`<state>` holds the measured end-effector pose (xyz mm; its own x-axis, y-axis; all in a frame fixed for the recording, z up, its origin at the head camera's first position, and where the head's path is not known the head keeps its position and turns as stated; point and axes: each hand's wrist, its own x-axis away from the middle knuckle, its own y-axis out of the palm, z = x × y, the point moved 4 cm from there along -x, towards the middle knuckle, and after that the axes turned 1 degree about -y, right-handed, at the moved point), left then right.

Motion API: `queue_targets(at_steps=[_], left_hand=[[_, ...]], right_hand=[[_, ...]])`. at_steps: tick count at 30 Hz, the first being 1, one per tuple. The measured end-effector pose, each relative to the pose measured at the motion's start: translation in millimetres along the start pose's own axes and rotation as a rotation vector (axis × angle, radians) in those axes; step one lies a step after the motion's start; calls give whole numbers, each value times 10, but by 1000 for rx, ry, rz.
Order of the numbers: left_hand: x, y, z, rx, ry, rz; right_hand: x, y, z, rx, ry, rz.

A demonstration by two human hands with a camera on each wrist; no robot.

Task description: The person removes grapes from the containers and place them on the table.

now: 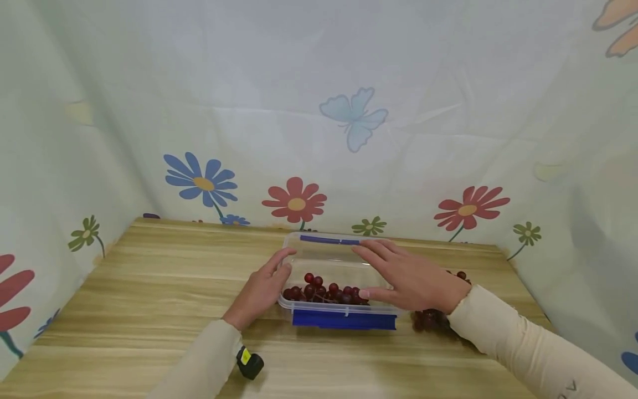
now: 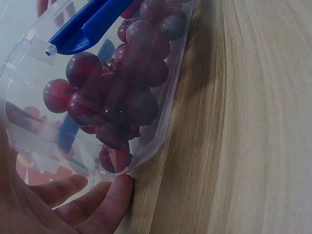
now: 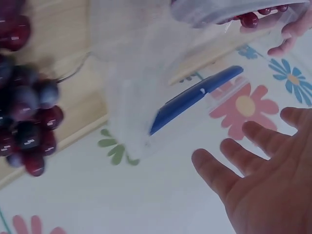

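A clear plastic food container (image 1: 344, 263) with blue clip flaps (image 1: 344, 320) along its long sides stands in the middle of the table. A bunch of red grapes (image 1: 326, 291) lies inside it, also seen through the wall in the left wrist view. My left hand (image 1: 261, 291) is at the container's left end, relaxed fingers (image 2: 109, 204) against its lower edge. Over the right part of the container is my right hand (image 1: 406, 274), fingers spread and holding nothing. Partly hidden under my right wrist, more dark grapes (image 1: 431, 321) lie on the table beside the container.
The wood-grain table (image 1: 189, 277) meets a flower-printed cloth (image 1: 239, 111) at the back and sides. A small black object (image 1: 250, 366) with a yellow label is beside my left sleeve (image 1: 206, 354). My right sleeve (image 1: 523, 338) reaches across the table's right side.
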<state>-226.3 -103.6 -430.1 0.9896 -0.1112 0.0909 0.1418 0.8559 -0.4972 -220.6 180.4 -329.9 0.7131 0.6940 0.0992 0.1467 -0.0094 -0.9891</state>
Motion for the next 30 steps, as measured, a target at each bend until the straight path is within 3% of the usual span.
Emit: queue_targets(at_steps=[9, 15, 21, 30], left_hand=[[-7, -6, 15, 0, 4, 4], [-7, 14, 16, 5, 4, -7], [-3, 29, 3, 1, -1, -6], [6, 22, 19, -12, -9, 13]], right_hand=[[-453, 74, -140, 27, 39, -201], [-682, 231, -230, 157, 63, -317], [-793, 386, -323, 246, 31, -390], [-883, 469, -360, 191, 30, -417]])
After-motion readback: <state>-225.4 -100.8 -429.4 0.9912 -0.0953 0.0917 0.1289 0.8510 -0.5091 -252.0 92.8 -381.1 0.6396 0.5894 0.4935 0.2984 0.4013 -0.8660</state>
